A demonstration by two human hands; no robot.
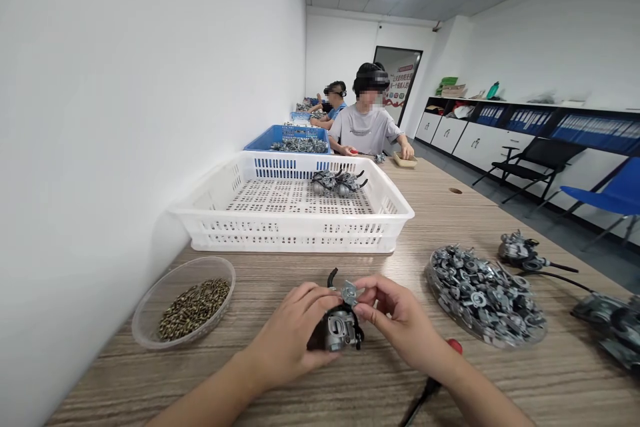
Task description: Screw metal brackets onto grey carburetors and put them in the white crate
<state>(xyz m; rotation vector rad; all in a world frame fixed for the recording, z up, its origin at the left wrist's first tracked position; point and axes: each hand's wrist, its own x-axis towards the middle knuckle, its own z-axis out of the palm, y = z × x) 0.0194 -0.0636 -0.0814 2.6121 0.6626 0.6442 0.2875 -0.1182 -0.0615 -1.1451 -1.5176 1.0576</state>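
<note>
- Low at the near edge of the wooden table (440, 213), my left hand (290, 337) wraps around a small grey carburetor (340, 332), fingers curled tight on its left side, holding it just above the tabletop.
- My right hand (395, 317) pinches a small grey metal plate (351, 292) between thumb and forefinger, fingers nearly closed on it; other fingers loosely bent.
- Plate sits right at the top of the carburetor, touching or almost touching, can't tell which.
- Black curved hose stub (332, 276) sticks up behind the carburetor.
- Red-handled tool (454, 345) lies on the table under my right wrist, mostly hidden; black cable (420, 400) runs from it toward the near edge.
- Right of my hands: clear shallow dish (483, 297) heaped with grey metal parts.
- Left of my hands: clear bowl (185, 300) with small dark springs or screws, too small to tell.
- Behind my hands: white slotted crate (295, 213) against the wall, a few carburetors (339, 181) in its far right corner.
- Blue crate (293, 138) behind the white one, with more metal parts.
- Far right of the table: more carburetor assemblies (520, 251), one near the dish, others at the frame edge.
- Co-worker in a grey T-shirt (365, 128) sits at the far end, hands on the table; another person (334, 105) beyond in blue.
</note>
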